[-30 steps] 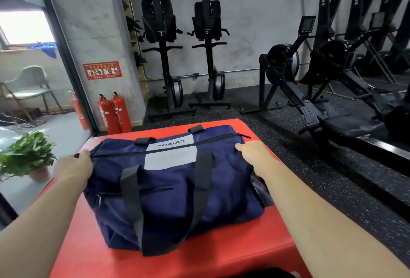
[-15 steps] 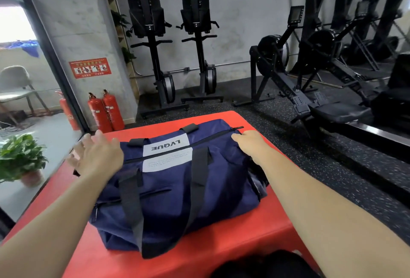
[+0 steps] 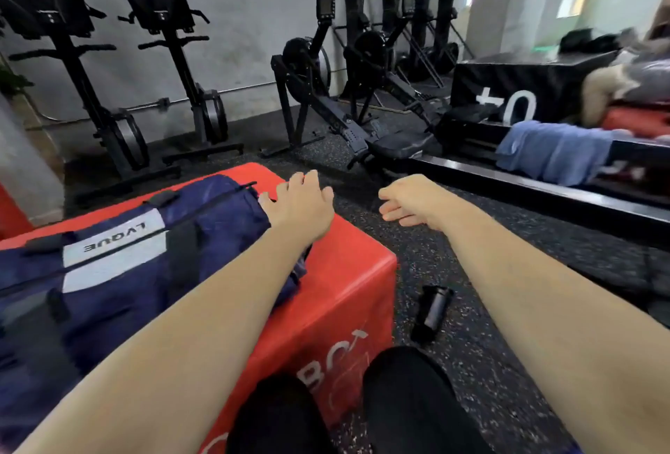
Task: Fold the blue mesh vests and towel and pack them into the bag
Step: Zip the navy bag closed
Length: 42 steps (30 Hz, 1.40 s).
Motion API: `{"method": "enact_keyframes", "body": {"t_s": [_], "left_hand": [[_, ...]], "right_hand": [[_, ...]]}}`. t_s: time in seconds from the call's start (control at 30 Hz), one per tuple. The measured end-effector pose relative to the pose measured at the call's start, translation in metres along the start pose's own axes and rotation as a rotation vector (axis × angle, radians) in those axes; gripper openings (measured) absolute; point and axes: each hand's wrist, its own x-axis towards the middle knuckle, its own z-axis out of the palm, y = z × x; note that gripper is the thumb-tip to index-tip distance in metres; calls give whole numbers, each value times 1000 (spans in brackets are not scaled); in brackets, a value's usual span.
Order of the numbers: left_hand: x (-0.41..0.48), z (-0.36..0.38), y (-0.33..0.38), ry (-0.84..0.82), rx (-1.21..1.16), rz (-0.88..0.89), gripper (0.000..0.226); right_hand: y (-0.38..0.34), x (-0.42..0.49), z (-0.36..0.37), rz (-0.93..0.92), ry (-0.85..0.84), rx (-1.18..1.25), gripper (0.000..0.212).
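Observation:
The navy duffel bag (image 3: 119, 272) with a white label lies zipped on the red box (image 3: 348, 272) at the left. My left hand (image 3: 301, 205) hovers with fingers spread over the bag's right end and holds nothing. Out over the floor to the right of the box, my right hand (image 3: 409, 201) is empty, its fingers loosely bent. A light blue towel (image 3: 554, 150) is draped over a black rail at the far right, well beyond both hands. No mesh vests are in view.
Black rowing machines (image 3: 326, 91) and ski machines (image 3: 174, 54) line the back wall. A black plyo box (image 3: 522, 87) stands at the right, with a reclining person (image 3: 623, 87) beside it. A black cylinder (image 3: 433, 310) lies on the rubber floor next to the red box.
The view has swung right, so the bag now sits at the left. Both hands have let go of the bag's ends and moved right, the right hand out over the floor.

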Motion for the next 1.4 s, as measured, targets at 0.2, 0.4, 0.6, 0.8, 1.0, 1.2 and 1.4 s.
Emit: {"method": "enact_keyframes", "body": {"t_s": [0.2,0.4,0.6,0.8,1.0,1.2,1.4], "left_hand": [[-13,51,106,-179,-36,170,40],[-20,108,179,-308,-29,236,40],[2,186,207,-473,-4,210,41],[42,269,216,-592,48,170,43],[71,360,208,-681,91,116,44],[82,450,191,-762,147,39,45],[86,507,173,-816,209,21,53]], "right_hand": [[77,-16,-83,100,137,26,31],[152,3,-135,230,174,80,30],[229,61,-144,308,172,178,32],[292,142,-131,415,138,240,32],[365,220,-92,498,94,211,14],[438,286,-49,605,124,190,39],[487,325,-11,740,159,239,69]]}}
